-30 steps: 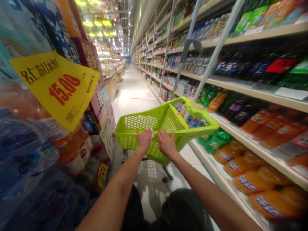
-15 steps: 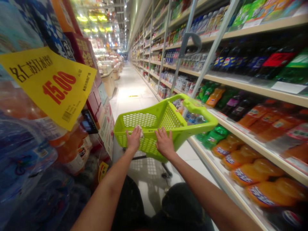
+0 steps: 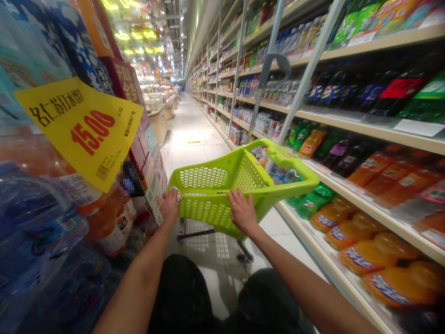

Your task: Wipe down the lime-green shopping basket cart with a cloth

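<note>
A lime-green shopping basket cart stands in a supermarket aisle just in front of my knees. My left hand is closed on a small white cloth, pressed against the near-left corner of the basket's rim. My right hand lies flat with fingers spread on the near rim, toward the right. The basket's handle sticks out to the right, over the low shelf. The basket looks empty inside.
Shelves of soft-drink bottles run along the right. Stacked drink packs with a yellow 15.00 price sign crowd the left. The tiled aisle floor stretches ahead. A slanted metal ladder rail leans on the shelves.
My left hand has slid with the cloth leftward along the near rim, from the middle to the left corner. My right hand has stayed on the rim.
</note>
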`<state>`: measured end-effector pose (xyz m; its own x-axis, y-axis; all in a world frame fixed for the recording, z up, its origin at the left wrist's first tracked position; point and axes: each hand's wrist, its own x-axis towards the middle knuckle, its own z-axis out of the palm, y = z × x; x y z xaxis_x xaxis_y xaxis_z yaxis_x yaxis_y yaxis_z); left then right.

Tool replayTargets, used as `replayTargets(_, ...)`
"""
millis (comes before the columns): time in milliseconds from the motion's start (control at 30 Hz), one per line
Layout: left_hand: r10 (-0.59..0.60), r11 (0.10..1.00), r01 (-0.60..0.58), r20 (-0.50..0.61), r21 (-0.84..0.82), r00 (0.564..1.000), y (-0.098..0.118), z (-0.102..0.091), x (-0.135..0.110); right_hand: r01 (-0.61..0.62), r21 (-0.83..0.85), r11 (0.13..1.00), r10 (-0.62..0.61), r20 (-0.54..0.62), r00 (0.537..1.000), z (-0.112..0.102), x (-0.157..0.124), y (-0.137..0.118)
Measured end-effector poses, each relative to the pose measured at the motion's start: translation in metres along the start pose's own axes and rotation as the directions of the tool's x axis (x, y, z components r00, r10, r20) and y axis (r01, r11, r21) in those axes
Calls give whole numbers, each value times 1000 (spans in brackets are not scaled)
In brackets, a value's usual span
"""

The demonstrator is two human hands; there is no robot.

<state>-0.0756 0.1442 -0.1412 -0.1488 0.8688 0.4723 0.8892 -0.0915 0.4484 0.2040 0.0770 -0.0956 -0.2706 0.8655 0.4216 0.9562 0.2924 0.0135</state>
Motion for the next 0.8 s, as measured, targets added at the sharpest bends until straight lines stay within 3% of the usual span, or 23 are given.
replayTargets(67,-5,999,4,13,50,1000,7,-2,-6,-4,3,1000,4,-19,1000,2,-1,-1)
replayTargets(200,90,988,-99,82,115,993,23,-9,-19,-1,15,1000,2,-37,999,3,-2,-1)
replayTargets(300,112,984,-124,93,129,989,20,-15,-20,8,20,1000,-8,-23,1000,1,-3,0)
replayTargets(467,-125,983,124,4,133,992,-2,-20,-13,10,20,1000,-10,1,1000,-3,-5,0)
replayTargets(533,-162,979,163,-19,127,987,-3,-20,-12,-2,23,1000,2,1,1000,-3,-5,-1)
replayTargets(633,-66,992,68,-19,102,998,12,-16,-17,-26,28,999,26,-9,1000,0,-5,-4)
replayTargets(800,86,993,-92,72,77,994,36,-11,-24,-20,27,999,21,-23,1000,2,-6,-3)
